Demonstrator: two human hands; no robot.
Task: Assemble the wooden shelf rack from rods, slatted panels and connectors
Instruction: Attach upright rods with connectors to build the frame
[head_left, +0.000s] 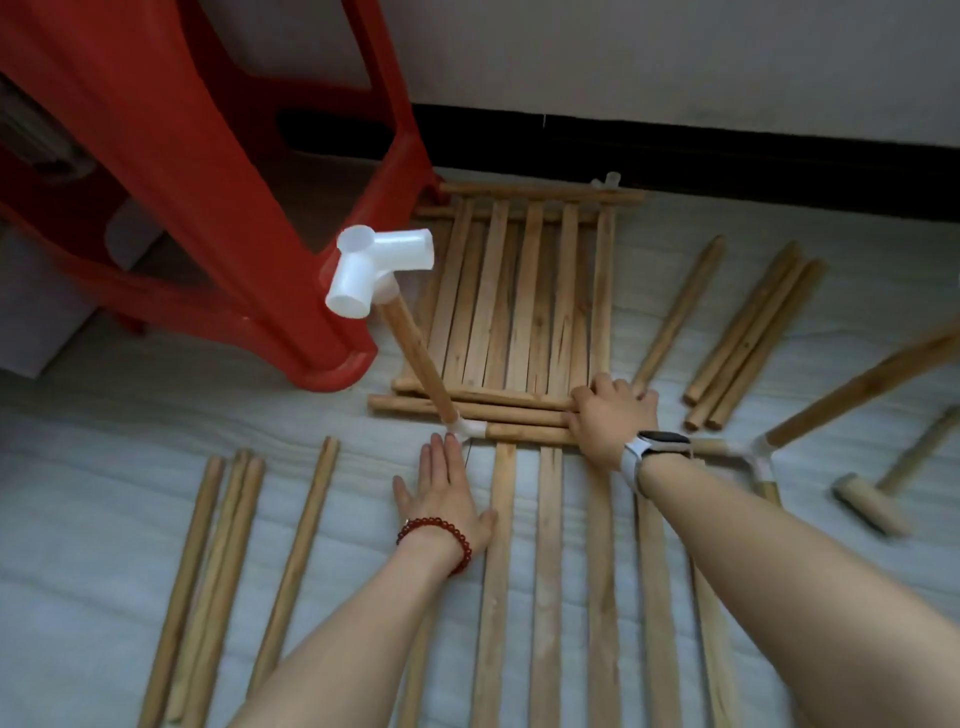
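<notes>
Head view: the left hand (441, 499) lies flat on the floor, fingers straight and together, fingertips just touching the white corner connector (467, 428) at the near left corner of the panel being worked on. The right hand (610, 418) has its fingers curled over the front rod (530, 431) of that near slatted panel (545, 571), which runs into the connector; whether it also catches the rods of the panel behind, I cannot tell. From the same connector an upright rod (413, 356) rises towards the camera, topped by a second, multi-socket connector (374, 270).

The step in hand looks like seating the front rod fully into the corner connector. To do it well, brace the connector with the flat left hand so it cannot slide, and push the rod straight along its own axis, not at an angle, so the socket does not bind or split. Keep the upright rod from tipping as pressure goes on.

A spare slatted panel (519, 291) lies flat just beyond the hands. Loose rods lie to the left (223, 561) and right (748, 338). At the right a further connector joint (758, 457) holds rods, and a wooden mallet (883, 493) lies near it, handy for tapping. A red plastic stool (208, 182) stands at the upper left.
</notes>
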